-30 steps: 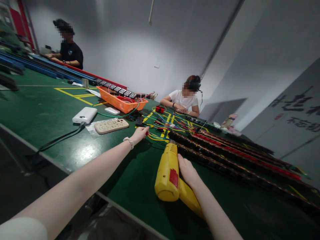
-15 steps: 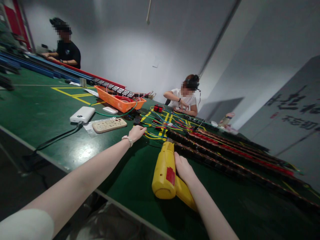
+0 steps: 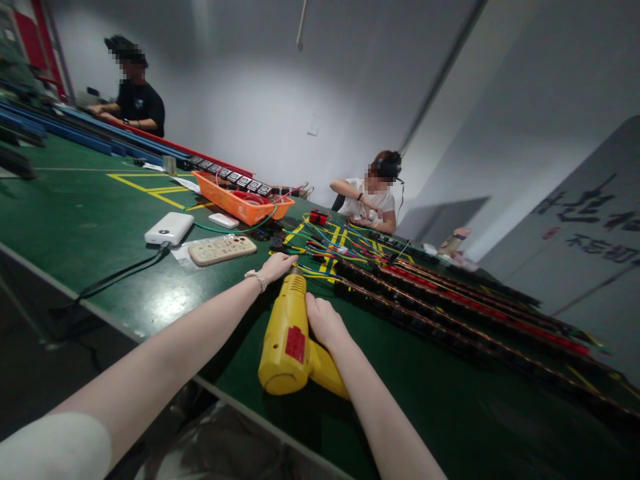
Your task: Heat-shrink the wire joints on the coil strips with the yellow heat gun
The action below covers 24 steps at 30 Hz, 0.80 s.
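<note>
My right hand (image 3: 325, 321) is wrapped round the handle of a yellow heat gun (image 3: 285, 333) with a red label on its side. The heat gun's nozzle points away from me and lies close to the fingertips of my left hand (image 3: 278, 267). Those fingers are pinched together at the ends of yellow and blue wires (image 3: 317, 272), which run right to long dark strips (image 3: 380, 293) wound with copper-coloured wire. What exactly the pinch holds at its tip is small and partly hidden.
Left of my hands lie a patterned phone case (image 3: 223, 250) and a white power bank (image 3: 169, 229) with a black cable. Behind them stands an orange basket (image 3: 240, 203) of wires. Coloured leads (image 3: 345, 247) spread across the green table (image 3: 120, 280). Two people sit at its far side.
My right hand has brought the heat gun left, so its nozzle is now beside my left fingertips. My left hand stays pinched at the wires; the view has shifted slightly.
</note>
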Tool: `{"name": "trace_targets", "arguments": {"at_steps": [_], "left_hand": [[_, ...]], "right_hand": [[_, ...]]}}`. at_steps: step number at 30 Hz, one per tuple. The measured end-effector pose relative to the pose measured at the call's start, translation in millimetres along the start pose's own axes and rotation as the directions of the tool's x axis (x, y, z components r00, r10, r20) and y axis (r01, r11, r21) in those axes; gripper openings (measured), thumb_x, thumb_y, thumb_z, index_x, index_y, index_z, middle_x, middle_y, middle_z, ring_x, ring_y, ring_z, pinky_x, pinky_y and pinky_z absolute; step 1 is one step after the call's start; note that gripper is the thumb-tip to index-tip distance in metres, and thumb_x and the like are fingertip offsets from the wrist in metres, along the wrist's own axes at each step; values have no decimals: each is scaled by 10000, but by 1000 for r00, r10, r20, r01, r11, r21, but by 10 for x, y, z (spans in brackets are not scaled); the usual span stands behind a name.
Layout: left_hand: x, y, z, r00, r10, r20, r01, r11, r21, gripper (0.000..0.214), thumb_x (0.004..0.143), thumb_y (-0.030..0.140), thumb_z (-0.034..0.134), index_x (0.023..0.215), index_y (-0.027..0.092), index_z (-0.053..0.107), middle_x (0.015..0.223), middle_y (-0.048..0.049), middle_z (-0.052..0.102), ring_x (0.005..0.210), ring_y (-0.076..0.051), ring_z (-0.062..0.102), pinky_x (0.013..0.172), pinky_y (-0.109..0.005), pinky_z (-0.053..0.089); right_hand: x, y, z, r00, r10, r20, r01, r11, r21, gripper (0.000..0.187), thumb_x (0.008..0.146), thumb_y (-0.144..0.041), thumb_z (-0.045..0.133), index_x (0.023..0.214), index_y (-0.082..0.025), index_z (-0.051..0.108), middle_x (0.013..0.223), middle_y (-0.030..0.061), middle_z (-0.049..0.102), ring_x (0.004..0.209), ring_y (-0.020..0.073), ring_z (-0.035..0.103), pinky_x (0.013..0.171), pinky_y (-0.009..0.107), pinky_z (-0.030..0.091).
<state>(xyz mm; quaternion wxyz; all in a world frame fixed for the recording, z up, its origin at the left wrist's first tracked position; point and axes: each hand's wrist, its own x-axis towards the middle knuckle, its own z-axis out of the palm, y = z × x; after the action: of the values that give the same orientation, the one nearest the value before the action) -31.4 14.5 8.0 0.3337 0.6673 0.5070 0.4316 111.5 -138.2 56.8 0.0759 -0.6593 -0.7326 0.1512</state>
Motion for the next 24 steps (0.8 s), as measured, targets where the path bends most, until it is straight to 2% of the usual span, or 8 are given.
{"name": "trace_targets", "arguments": {"at_steps": [7,13,19,21,24], "left_hand": [[-20,22,-28,999,-32,13,33,998,-50,457,681,550,418,442,161,409,412,33,352,437,-83,295,459,-243,203],[5,-22,14,999,-46,-7,46,998,-43,474,683,560,423,445,151,462,400,19,398,418,-89,336,452,-242,222],[23,-51,39,998,-64,-21,62,995,-72,478,691,572,414,470,155,487,372,11,419,386,-102,389,461,-245,263],[22,-54,39,998,-64,-25,62,995,-76,474,694,567,412,464,158,478,369,9,423,384,-104,396,463,-247,270],[16,-64,39,999,-37,-26,35,997,-66,483,691,576,410,451,160,465,369,7,424,384,-103,401,464,-245,278]], "right_hand": [[24,-74,6,999,-43,9,43,998,-41,587,903,-437,61,1187,-173,502,1076,139,579,1021,260,514,801,367,359],[-32,-5,-20,999,-42,22,42,999,-33,581,909,-428,84,1158,-146,527,1053,152,584,1010,250,518,808,350,352],[-126,289,-101,995,94,-15,-93,993,67,642,886,-500,81,1028,-131,588,1005,143,592,944,238,538,779,327,367],[-170,427,-154,994,101,-35,-99,994,51,591,890,-478,119,1062,-139,571,1031,135,580,965,233,523,800,321,353],[-229,622,-234,980,191,-56,-186,978,91,599,882,-494,107,1061,-154,566,1032,125,579,958,239,525,791,333,359]]}}
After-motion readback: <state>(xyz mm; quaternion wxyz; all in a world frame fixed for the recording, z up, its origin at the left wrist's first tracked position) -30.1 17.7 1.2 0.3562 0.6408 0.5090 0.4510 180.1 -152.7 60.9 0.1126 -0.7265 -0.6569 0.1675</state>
